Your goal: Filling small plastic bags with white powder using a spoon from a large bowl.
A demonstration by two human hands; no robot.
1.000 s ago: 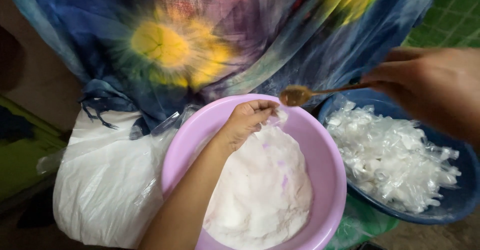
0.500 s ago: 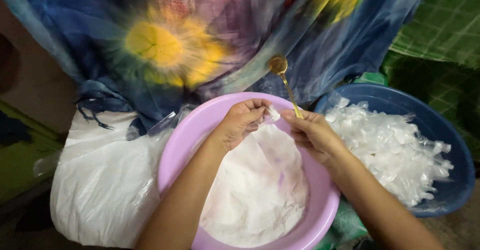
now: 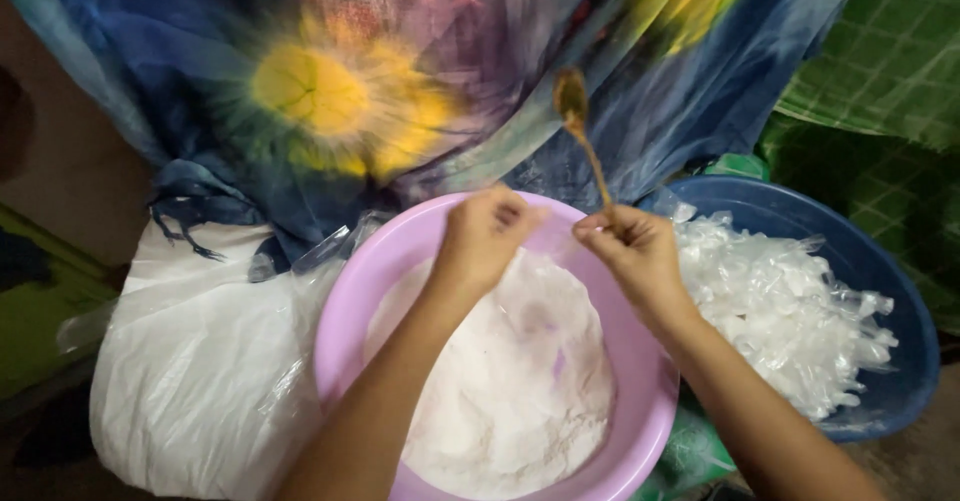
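A pink plastic basin [image 3: 345, 301] holds a mound of white powder [image 3: 510, 381]. My left hand [image 3: 482, 236] hovers over the basin's far rim with fingers curled, pinching what looks like a thin clear plastic bag. My right hand [image 3: 632, 251] is beside it, gripping the handle of a brown spoon [image 3: 578, 121] whose bowl points up and away from me. The two hands are a few centimetres apart above the powder.
A blue basin [image 3: 880, 281] on the right is filled with small clear plastic bags [image 3: 780, 311]. A large white sack [image 3: 190, 371] lies at the left. A blue and yellow tie-dye cloth [image 3: 330, 91] is just behind the basins; green checked fabric [image 3: 880, 61] is at right.
My right hand has come in from the right to the pink basin's far rim, and the spoon has swung from level to pointing up. My left hand stays at the rim.
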